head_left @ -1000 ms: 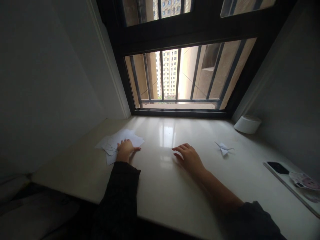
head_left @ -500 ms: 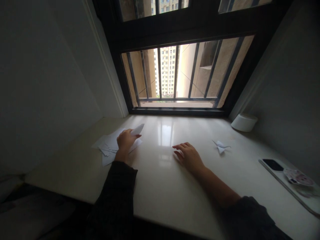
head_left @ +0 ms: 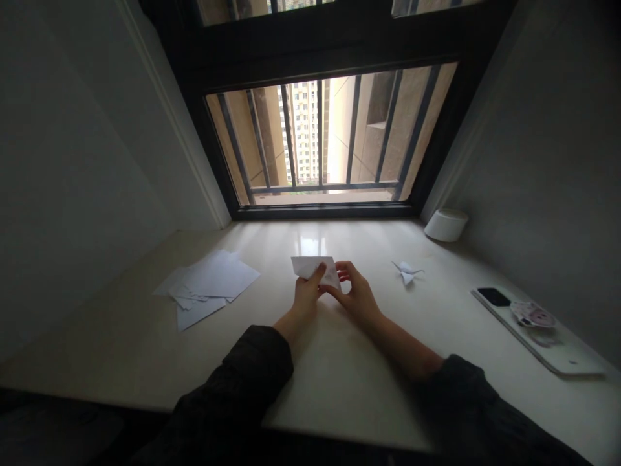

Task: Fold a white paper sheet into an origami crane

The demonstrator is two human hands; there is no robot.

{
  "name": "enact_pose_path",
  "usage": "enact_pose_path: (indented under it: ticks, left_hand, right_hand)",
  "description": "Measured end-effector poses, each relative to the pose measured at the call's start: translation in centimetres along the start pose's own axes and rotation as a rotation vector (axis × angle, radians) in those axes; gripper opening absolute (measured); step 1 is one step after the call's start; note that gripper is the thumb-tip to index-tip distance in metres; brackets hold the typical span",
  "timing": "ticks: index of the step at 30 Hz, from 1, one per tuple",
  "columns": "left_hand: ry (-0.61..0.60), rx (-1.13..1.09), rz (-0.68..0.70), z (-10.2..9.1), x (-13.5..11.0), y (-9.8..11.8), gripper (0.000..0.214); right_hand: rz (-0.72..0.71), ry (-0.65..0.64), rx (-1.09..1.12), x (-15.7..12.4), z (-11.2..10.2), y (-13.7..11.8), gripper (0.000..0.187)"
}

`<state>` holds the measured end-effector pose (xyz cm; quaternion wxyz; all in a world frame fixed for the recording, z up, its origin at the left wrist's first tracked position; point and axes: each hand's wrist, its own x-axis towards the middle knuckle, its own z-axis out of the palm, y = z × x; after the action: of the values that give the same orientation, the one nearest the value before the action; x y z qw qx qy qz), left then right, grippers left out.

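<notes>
A small white sheet of paper (head_left: 306,265) is held up above the middle of the sill. My left hand (head_left: 305,296) grips its lower edge, thumb lying on the near face and the other fingers hidden behind. At the sheet's right edge, my right hand (head_left: 358,296) has its thumb and curled fingers closed on the corner. A folded paper crane (head_left: 408,273) rests on the surface to the right of my hands. Several loose sheets of white paper (head_left: 218,275) lie in an overlapping pile on the left.
Around the hands stretches a pale, glossy sill (head_left: 310,382) with a dark front edge. A phone (head_left: 533,333) with a cartoon grip lies at the right, and a white cylindrical object (head_left: 446,224) stands in the back right corner. Behind is a dark-framed barred window (head_left: 320,210).
My left hand has carried the paper from above the pile rightward to the middle. My right hand has closed on the sheet's edge. The camera has turned slightly right.
</notes>
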<state>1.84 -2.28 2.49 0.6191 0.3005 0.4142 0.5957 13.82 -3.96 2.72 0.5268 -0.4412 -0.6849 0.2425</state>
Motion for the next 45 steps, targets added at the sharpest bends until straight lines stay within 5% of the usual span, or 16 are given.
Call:
enact_pose_path:
  ticks: [9, 16, 23, 30, 39, 45]
  left_hand:
    - [-0.202, 0.050, -0.015, 0.0, -0.4, 0.3, 0.040]
    - [-0.118, 0.201, 0.079, -1.1, 0.6, 1.5, 0.052]
    - [-0.061, 0.398, 0.179, -1.3, 0.5, 1.1, 0.037]
    - [-0.033, 0.673, 0.266, -1.7, 0.2, 1.5, 0.052]
    - [-0.394, 0.772, 0.346, -1.8, 0.1, 1.5, 0.044]
    - [-0.430, 0.788, 0.377, -2.1, 0.5, 1.1, 0.048]
  right_hand:
    - [0.323, -0.022, 0.303, 0.5, -0.5, 1.4, 0.033]
    - [0.375, -0.036, 0.402, 1.1, -1.5, 3.2, 0.038]
    - [0.339, -0.046, 0.363, 0.7, -1.3, 1.7, 0.033]
    - [0.321, -0.003, 0.389, 0.5, -1.5, 1.7, 0.037]
    - [0.301, 0.070, 0.359, 1.2, -1.8, 2.3, 0.049]
    - [0.338, 0.085, 0.346, 1.2, -2.2, 2.6, 0.054]
